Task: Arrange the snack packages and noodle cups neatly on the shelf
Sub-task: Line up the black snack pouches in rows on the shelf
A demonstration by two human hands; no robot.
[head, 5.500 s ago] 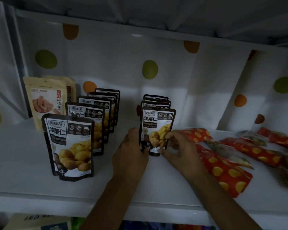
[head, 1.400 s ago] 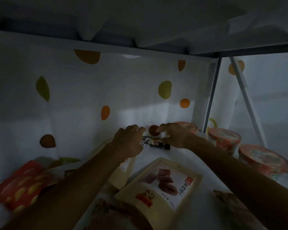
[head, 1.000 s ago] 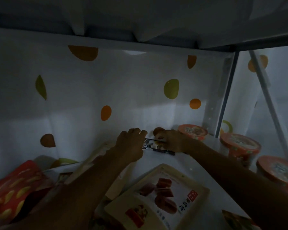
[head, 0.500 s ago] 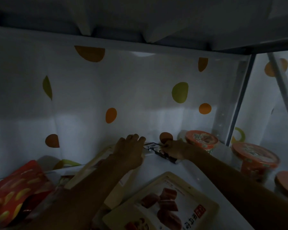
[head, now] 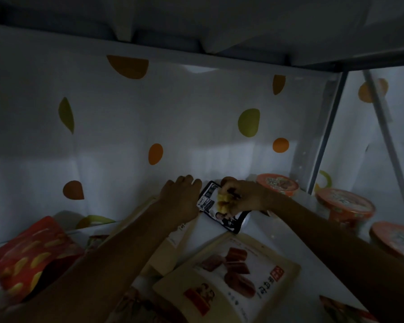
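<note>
My right fingers (head: 231,186) are pinching the tilted black pouch (head: 222,217); left fingers (head: 187,183) are curling beside it, grip unclear.

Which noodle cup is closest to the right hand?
The rearmost cup, right beside the right hand gripping the black pouch; the middle cup and front cup sit farther right.

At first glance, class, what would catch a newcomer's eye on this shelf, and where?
At the back, the right hand grips a black pouch, the left hand beside it. Orange cups line the right side; a beige pouch lies flat in front.
</note>
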